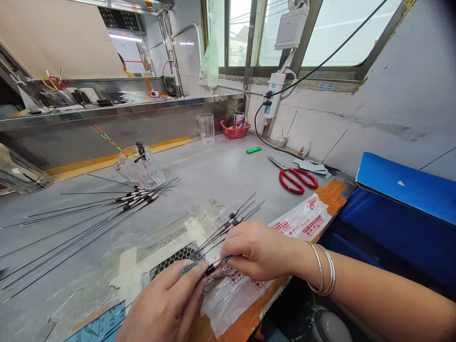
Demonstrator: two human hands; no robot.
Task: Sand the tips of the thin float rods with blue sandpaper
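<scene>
My left hand [166, 297] is closed around a slim fishing float [214, 267] with a black and pale body, low in the middle of the head view. A small grey-blue piece [188, 267] shows by the left thumb; its kind is unclear. Fingers of my right hand [254, 249] pinch the float's other end, hiding its tip. Just beyond, a few similar floats [233, 221] lie together on the table. A larger bunch of floats [131, 202] with long thin black stems spreads out to the left.
Red-handled scissors [297, 180], a green cutter [253, 150] and grey strips [311, 166] lie at the back right. Glass mugs [147, 168] and a red basket [235, 130] stand behind. Taped plastic [235, 304] covers the table's front edge, beside a blue box [402, 228].
</scene>
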